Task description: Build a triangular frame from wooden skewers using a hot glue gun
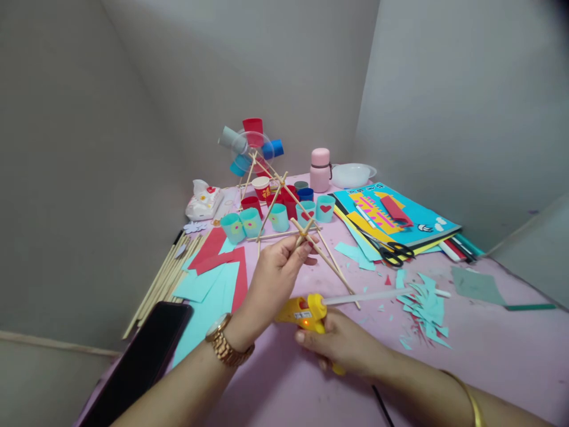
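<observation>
My left hand (pixel 284 261) pinches a frame of thin wooden sticks (pixel 331 264) near the point where its sticks cross. In my right hand (pixel 340 344) is a yellow hot glue gun (pixel 311 312), its orange light lit and a clear glue stick poking out of its back. The gun's nozzle is hidden behind my left wrist. Just beyond my left hand stands another crossed-stick frame (pixel 291 188). Light-green paper cups (pixel 279 218), some with hearts or flowers, sit around that frame.
A wheel of coloured cups (pixel 252 145) stands at the back. Loose wooden sticks (pixel 166 279) and a black phone (pixel 142 362) lie left. Scissors (pixel 391 252) rest by a blue pad (pixel 400 207); paper scraps (pixel 427 308) lie right. A pink bottle (pixel 320 172) stands behind.
</observation>
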`<state>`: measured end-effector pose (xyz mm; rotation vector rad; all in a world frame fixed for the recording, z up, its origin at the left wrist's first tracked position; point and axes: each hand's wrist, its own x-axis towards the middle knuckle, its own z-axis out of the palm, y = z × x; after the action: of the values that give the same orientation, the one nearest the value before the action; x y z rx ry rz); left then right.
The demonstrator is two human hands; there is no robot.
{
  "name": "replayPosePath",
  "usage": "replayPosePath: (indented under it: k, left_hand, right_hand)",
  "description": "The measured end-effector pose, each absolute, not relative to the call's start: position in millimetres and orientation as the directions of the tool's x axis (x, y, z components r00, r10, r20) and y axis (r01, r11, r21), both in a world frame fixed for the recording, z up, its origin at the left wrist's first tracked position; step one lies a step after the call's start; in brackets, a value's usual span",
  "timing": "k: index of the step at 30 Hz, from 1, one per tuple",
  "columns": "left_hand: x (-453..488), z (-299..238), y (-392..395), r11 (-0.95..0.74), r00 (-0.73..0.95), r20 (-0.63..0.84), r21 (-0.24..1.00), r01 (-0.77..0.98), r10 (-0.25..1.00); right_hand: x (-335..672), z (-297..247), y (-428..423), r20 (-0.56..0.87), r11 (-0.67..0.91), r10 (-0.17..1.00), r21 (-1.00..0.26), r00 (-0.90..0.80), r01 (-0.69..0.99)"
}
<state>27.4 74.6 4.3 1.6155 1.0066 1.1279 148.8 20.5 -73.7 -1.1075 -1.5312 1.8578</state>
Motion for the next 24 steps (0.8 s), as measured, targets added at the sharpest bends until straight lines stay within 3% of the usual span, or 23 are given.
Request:
replayPosePath:
  k: [11,18,24]
  left_hand:
    - [23.3,-3.8,74.4,-0.249,0.207,0.217,0.958,0.145,0.954]
    - [23.2,-1.2,73.6,-0.256,0.205,0.224,0.956,0.144,0.953]
    - [22.4,-1.1,78.7,-0.205,0.150,0.176,0.958,0.199,0.973]
  right_hand:
    - [150.1,-73.2,18.0,-0.328,-0.323,0.764,-0.940,-0.556,0.110]
    - [153.7,-73.1,13.9,-0.256,-0.298,0.757,-0.954,-0.602,0.032]
    - [188.7,-62.3,2.3,-0.283,-0.317,0.808,-0.948,-0.516,0.023]
